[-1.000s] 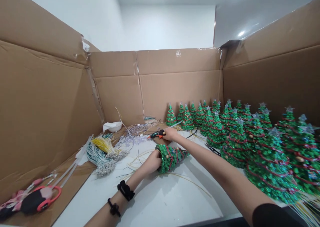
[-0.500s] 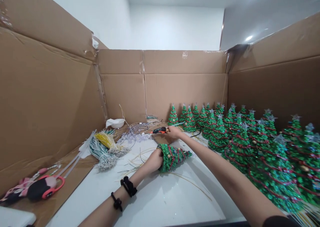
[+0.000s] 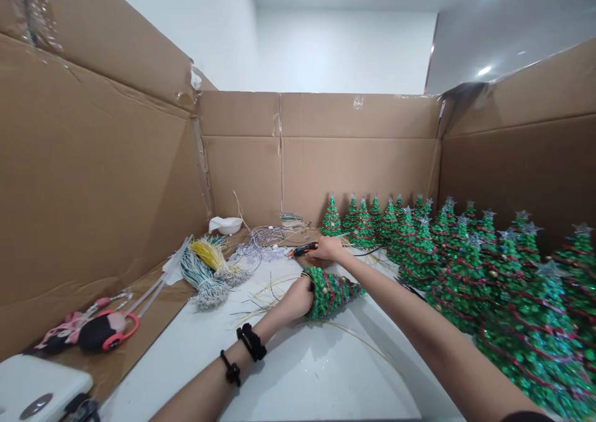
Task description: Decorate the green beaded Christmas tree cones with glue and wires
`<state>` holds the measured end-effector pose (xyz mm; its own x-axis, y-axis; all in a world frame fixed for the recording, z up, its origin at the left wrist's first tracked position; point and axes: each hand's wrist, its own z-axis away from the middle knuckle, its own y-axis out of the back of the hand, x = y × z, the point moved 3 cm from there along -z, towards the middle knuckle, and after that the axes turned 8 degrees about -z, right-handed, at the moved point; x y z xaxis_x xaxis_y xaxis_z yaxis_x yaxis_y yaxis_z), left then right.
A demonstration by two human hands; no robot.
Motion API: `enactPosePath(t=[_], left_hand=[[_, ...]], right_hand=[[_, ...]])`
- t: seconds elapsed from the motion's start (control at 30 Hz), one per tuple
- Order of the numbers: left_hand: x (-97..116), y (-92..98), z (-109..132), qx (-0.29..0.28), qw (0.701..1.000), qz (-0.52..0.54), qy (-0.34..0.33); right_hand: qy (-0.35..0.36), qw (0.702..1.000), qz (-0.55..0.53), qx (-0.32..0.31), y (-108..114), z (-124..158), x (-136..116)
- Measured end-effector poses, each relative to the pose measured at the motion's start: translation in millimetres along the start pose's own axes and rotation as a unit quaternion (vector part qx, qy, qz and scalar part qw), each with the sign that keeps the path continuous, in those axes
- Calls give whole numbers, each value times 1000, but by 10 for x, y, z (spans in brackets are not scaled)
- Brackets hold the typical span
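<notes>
A small green tinsel Christmas tree (image 3: 333, 293) lies tipped on its side, its point to the right and its wide base facing left. My left hand (image 3: 298, 298) is at that base, its fingers hidden inside or behind the rim, gripping the tree. Beyond the tree, my right hand (image 3: 328, 248) is closed around a black and orange hot glue gun (image 3: 305, 249). The gun's tip points left, and a pale glue stick sticks out of its back. Thin yellowish wires (image 3: 261, 301) spread over the white tabletop (image 3: 298, 372) beside my left hand.
Rows of decorated trees (image 3: 465, 267) fill the right side. At left lie wire bundles (image 3: 205, 276), a pink and black plush charm (image 3: 100, 332) and a white device (image 3: 44, 385). A white bowl (image 3: 228, 225) stands at the back. Cardboard walls (image 3: 358, 167) enclose the table.
The camera view has turned slightly left, so everything sits farther right. My left hand still holds the tree, and the glue gun stays in my right hand beyond it.
</notes>
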<state>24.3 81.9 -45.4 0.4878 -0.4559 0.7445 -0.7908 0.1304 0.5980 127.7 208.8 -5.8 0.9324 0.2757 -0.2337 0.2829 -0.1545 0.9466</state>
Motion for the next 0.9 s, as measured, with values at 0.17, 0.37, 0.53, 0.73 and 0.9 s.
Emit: enactPosePath(t=[0.17,0.37,0.53,0.73,0.9], left_hand=[[25,1,12,-7,1000,-1,-4],[-11,9,13,-1,1000,-24,-12],[-19,27,33,6,999,-47,3],[4,19,37,5,999,-39,-13],[-12,0,8,-10,1000,-9,-15]], right_hand=[[0,997,3,71,128,29,-61],[60,966,47,246,618,47,-66],[86,940,84,320,923,63,35],[39,931,48,360,1131,40,210],[93,935,-20,342,1262,277,317]])
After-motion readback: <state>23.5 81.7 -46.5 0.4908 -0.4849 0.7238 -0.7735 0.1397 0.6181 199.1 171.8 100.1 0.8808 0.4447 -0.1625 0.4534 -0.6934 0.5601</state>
